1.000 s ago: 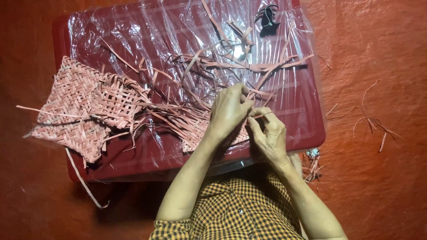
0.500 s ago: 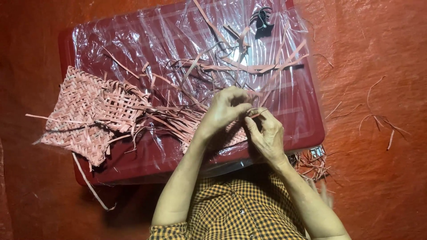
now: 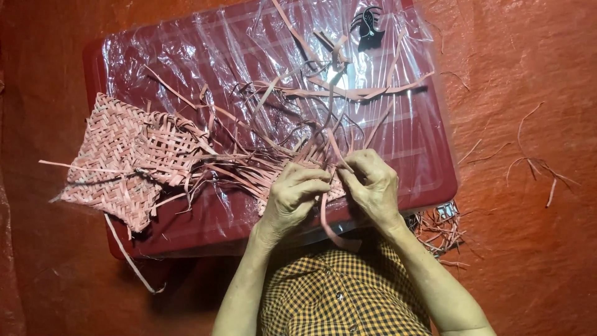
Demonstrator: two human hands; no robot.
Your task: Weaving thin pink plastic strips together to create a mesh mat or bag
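Observation:
A pink woven mat [image 3: 127,158] of flat strips lies on a red tray [image 3: 435,168] covered with clear plastic film [image 3: 205,56]. Loose pink strips [image 3: 298,118] fan out from the mat's unfinished end toward the tray's centre. My left hand [image 3: 293,194] pinches strips at the near edge of the weave, fingers curled. My right hand [image 3: 372,184] sits beside it, fingers closed on a strip [image 3: 328,224] that loops down over the tray's front edge. The weave under both hands is mostly hidden.
The tray rests on a red-orange textured floor sheet [image 3: 528,62]. A small black clip-like object [image 3: 367,25] lies at the tray's far edge. Cut strip scraps [image 3: 535,165] lie on the floor to the right, and a tangle [image 3: 438,227] sits by the tray's front right corner.
Both hands have shifted slightly while working the strips at the weave's edge. A strip now hangs in a loop below my right hand. The mat stays where it was.

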